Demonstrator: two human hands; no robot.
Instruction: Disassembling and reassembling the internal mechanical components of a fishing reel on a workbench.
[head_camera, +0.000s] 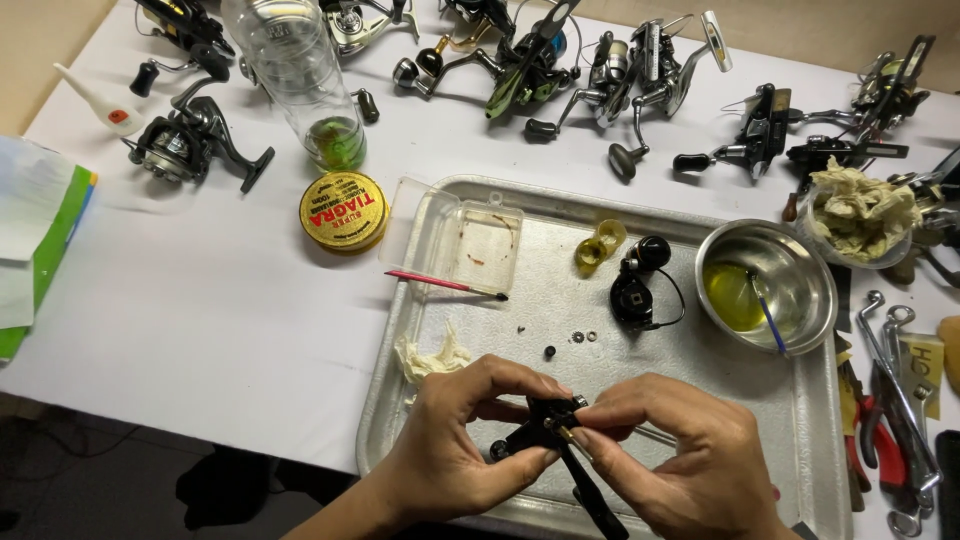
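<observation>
Fingers did the close work over the near edge of the metal tray (400, 400), so any loose bit that dropped would land in it rather than roll off the worktop (230, 300). From the head view, my left hand (455, 440) was curled around the black reel body (540, 432), pinching it between thumb and fingertips to keep it from turning, while my right hand (670, 450) had its thumb and forefinger pressed together on a small brass-coloured part (566, 434) at the body's side. The reel's dark handle stem pointed down toward me between my wrists. Just beyond my hands lay tiny washers and a screw (578, 337), set apart on the bare tray where I could see them. A crumpled wipe (432, 358) lay near my left hand. Farther up the tray sat a black spool part (634, 290), a yellowish ring (598, 245), a clear plastic box (470, 240) with a red-handled brush (445, 284) lying across its edge, and a steel bowl (800, 300) holding yellow liquid with a blue-handled brush standing in it. Off the tray stood a yellow line spool (344, 211), a clear bottle (300, 80), several spinning reels (560, 70) along the far side, and hand tools (895, 420) on my right.
</observation>
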